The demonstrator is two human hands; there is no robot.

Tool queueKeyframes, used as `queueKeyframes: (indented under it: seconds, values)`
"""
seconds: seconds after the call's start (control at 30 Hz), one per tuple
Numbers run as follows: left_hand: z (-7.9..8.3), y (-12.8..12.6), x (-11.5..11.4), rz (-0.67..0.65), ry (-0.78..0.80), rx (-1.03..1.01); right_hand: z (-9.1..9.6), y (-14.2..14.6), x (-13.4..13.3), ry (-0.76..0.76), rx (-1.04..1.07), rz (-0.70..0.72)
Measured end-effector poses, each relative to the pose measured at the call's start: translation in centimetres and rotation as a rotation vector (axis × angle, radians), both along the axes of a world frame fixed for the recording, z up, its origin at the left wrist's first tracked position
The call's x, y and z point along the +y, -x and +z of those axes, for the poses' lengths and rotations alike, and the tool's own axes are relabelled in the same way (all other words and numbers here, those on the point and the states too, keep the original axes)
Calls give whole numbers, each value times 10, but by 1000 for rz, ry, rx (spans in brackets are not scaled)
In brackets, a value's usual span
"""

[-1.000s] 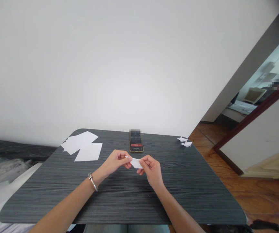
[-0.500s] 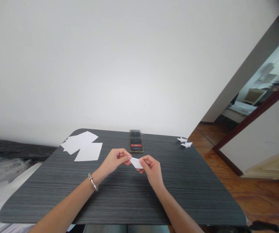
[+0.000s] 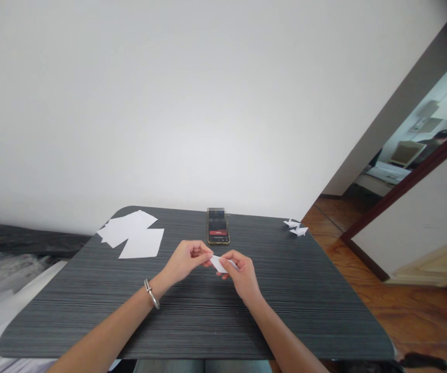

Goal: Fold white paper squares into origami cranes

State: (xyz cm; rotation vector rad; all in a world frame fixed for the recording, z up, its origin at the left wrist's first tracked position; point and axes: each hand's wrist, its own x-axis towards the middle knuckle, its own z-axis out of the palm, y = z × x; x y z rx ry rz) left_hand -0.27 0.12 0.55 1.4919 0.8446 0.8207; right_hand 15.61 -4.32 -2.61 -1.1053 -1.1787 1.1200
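A small folded piece of white paper (image 3: 219,263) is held just above the dark striped table (image 3: 192,311), between both hands. My left hand (image 3: 187,261), with a silver bracelet on its wrist, pinches the paper's left tip. My right hand (image 3: 240,274) pinches its right end with thumb and fingers curled over it. Much of the paper is hidden by the fingers.
A phone (image 3: 218,230) lies face up just beyond the hands. Several loose white sheets (image 3: 133,234) lie at the table's far left. Two small folded paper figures (image 3: 296,227) sit at the far right corner. Wooden floor and an open doorway are on the right.
Both hands have drawn closer together over the paper, so less of it shows. The hands have shifted slightly toward me. Nothing else on the table moved.
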Motion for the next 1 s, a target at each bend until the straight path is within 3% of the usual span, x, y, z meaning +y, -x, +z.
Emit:
queueKeyframes:
  seconds: [0.3, 0.63, 1.0]
  values:
    - [4, 2, 2, -51, 135, -31, 3, -4, -3, -27, -25, -44]
    - [3, 5, 3, -17, -9, 18, 0, -4, -3, -23, -23, -46]
    - [3, 4, 4, -40, 38, 25, 1, -4, -4, -34, -69, -48]
